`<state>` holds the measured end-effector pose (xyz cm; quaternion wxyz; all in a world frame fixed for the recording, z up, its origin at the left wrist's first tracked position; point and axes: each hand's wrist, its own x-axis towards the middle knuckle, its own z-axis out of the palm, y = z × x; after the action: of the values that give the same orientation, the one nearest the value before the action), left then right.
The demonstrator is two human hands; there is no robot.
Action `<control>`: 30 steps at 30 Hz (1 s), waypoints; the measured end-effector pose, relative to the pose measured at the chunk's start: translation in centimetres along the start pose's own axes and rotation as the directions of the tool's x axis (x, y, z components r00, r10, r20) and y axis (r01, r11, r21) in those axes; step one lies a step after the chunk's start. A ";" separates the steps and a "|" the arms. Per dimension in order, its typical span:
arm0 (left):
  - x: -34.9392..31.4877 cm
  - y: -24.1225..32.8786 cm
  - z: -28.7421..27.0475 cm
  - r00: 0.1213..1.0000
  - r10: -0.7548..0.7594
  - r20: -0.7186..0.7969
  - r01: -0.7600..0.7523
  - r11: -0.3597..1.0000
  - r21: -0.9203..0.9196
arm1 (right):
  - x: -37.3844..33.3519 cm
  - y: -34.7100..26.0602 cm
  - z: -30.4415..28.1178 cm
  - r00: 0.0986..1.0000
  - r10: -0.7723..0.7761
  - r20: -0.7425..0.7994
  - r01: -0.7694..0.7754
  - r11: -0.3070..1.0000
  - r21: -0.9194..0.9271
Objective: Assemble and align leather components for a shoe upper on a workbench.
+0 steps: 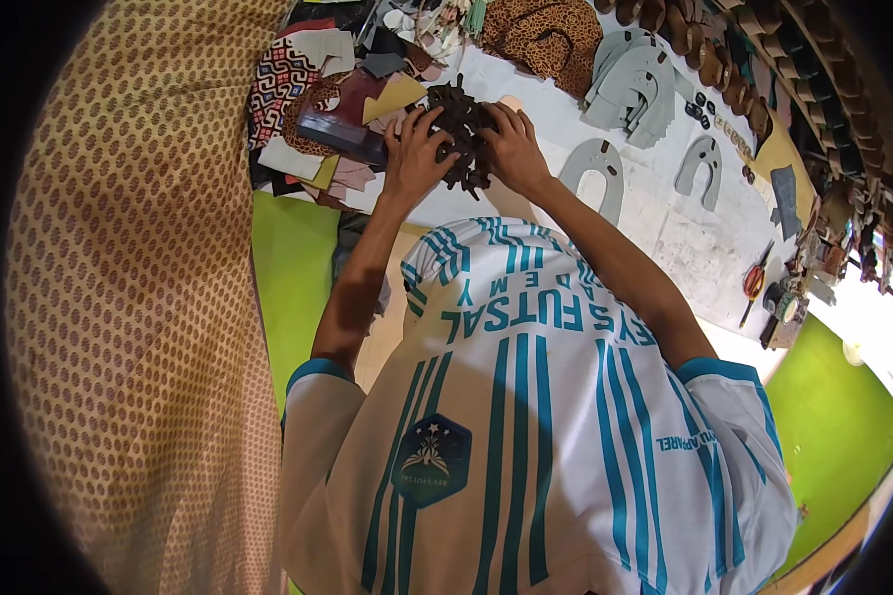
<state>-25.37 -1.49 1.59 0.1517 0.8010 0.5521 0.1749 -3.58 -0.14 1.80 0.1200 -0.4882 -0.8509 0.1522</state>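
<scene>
Striped shirt (526, 426) foremost; left hand (417, 159), grip parted, and right hand (513, 151) (grip unclear) touch dark brown pieces (457, 121).

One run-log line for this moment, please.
left hand: on left side of dark brown heap | right hand: on its right side | right of hands: grey U-shaped pieces on white table

Here's the left hand (417, 154) and right hand (513, 151), touching either side of the dark brown pile (456, 124)! Scraps (308, 159) crowd the left, leopard-print cloth (541, 45) beyond, grey U-shaped pieces (630, 89) rightward along the white bench (655, 203).
</scene>
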 end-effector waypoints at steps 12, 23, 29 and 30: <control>-0.5 1.2 -0.9 0.998 -0.025 -0.058 0.024 1.000 -0.018 | 2.5 -0.1 0.4 0.997 -0.070 0.033 0.072 0.996 -0.051; 1.5 3.4 -1.0 0.983 -0.152 0.102 0.178 0.919 -0.350 | -1.4 0.4 -5.1 0.965 -0.166 -0.204 0.184 0.981 0.069; 2.7 4.9 -0.1 0.965 -0.162 0.205 0.255 0.752 -0.608 | -2.6 0.5 -6.4 0.952 0.053 -0.300 0.004 0.983 0.185; 2.8 5.1 0.0 0.962 -0.172 0.212 0.271 0.707 -0.653 | -2.9 0.8 -6.3 0.952 0.056 -0.301 -0.001 0.984 0.180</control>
<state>-20.17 -0.63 4.11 0.4893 0.6284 0.5311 0.2893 0.72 -1.34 7.15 0.2908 -0.5053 -0.7982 0.1518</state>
